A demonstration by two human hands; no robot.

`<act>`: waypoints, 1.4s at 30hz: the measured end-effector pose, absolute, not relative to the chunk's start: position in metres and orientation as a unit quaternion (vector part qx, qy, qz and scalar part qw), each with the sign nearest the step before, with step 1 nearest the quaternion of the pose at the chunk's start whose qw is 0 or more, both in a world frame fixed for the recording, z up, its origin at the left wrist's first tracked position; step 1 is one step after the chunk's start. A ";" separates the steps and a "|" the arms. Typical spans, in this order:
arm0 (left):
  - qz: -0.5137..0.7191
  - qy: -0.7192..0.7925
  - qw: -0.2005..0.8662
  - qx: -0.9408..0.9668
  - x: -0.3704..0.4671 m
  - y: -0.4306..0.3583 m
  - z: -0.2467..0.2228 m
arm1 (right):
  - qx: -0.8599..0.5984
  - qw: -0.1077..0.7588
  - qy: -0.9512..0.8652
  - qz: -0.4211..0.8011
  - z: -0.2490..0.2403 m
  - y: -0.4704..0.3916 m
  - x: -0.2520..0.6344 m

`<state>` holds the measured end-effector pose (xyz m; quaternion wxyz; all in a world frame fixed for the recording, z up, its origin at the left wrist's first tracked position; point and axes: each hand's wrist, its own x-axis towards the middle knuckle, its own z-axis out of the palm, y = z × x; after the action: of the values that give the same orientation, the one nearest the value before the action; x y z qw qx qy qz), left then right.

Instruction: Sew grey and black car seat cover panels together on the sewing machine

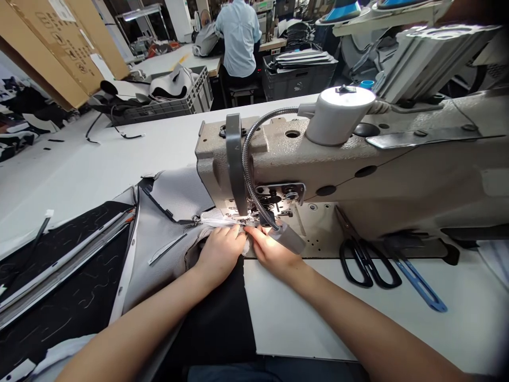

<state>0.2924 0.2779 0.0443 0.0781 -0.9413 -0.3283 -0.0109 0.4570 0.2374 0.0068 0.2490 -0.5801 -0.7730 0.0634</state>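
Grey fabric [159,254] with black backing lies under the head of a sewing machine [254,154]. My left hand [225,249] is closed on the fabric's edge just in front of the needle area, its fingers curled. Close beside it, my right hand [274,252] has its fingertips pressed at the same edge, partly hidden by the lamp head [287,237] on a bendable metal neck. The needle and the exact stitching spot are hard to make out. A thin dark strip [169,249] rests on the grey fabric left of my hands.
Black-handled scissors [369,262] and a blue-handled tool [421,286] lie right of my hands. Crates [202,95] of cut pieces and a cardboard box [75,48] stand beyond the white table [167,130]. A person in a light blue shirt [239,40] sits further back.
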 end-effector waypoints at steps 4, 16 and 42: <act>-0.004 -0.320 0.069 -0.945 0.290 0.279 0.046 | -0.565 0.245 -0.784 0.078 0.005 0.240 0.456; -0.034 -0.306 0.086 -0.948 0.289 0.279 0.037 | -0.602 0.190 -0.776 -0.006 0.018 0.239 0.449; -0.113 -0.275 0.017 -0.955 0.288 0.284 0.055 | -0.491 0.312 -0.812 0.044 0.012 0.230 0.460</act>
<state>0.2876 0.2840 0.0555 0.0174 -0.9547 -0.2746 -0.1132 0.4604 0.2303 0.0115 0.3116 -0.4910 -0.8123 0.0444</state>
